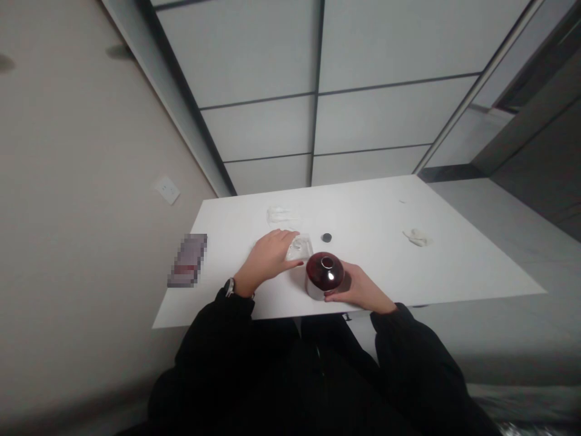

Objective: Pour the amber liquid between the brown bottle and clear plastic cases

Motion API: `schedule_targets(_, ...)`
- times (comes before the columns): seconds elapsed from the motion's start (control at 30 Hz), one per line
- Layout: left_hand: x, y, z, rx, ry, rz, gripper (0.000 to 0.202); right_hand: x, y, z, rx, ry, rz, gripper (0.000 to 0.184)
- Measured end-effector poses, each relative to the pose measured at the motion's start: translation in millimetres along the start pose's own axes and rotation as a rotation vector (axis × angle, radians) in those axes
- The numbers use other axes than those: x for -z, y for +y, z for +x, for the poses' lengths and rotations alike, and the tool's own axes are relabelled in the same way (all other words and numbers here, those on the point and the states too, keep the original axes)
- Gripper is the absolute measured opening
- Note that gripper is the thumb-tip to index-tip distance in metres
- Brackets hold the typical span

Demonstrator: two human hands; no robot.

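The person's two hands sit apart at the lower middle of the frame, close together above the near edge of the white table [454,260], with a dark red glass bottle [324,272] just beside the right hand. The right hand [358,287] cups that bottle from the right side, its fingers curling around the lower edge. The bottle stands near the table's near edge, with a round opening ringed in pale metal on top and a pale lower part. The left hand [265,257], with a black wristwatch [229,287] at its wrist, lies palm down, its fingertips [290,237] resting on a clear plastic container [299,248] and not closing around it. A small black round cap [326,237] lies just beyond the container and the bottle. Upper left of the hands is a crumpled translucent sheet [281,215], and to the right lies a white crumpled tissue [416,238]. A pixelated flat rectangular object [187,260] sits at the table's left end, too blurred to identify. Black sleeves [403,345] cover both forearms, and a white wall socket [167,190] shows on the wall at left.
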State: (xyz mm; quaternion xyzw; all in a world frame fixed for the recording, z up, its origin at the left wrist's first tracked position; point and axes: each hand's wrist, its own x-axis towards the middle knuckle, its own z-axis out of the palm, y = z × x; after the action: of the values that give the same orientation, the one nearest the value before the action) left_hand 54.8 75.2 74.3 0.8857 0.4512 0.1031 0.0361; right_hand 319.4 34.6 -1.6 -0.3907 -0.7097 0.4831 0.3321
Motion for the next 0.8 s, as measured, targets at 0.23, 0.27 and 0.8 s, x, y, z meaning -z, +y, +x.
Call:
schedule_targets(0.23,16.8,-0.8,-3.4,-0.049,0.238,-0.103,0.064,1.0,-0.6,-0.5,0.009,0.012,-0.02,0.092)
schedule_targets(0.27,22.1,0.3,-5.6,-0.056,0.264,-0.137,0.064,1.0,-1.1,-0.5,0.008,0.007,-0.016,0.092)
schedule_targets(0.8,50.5,11.5,-62.2,0.037,0.389,-0.522,0.046,2.4,-3.0,-1.7,0.002,-0.036,-0.021,0.091)
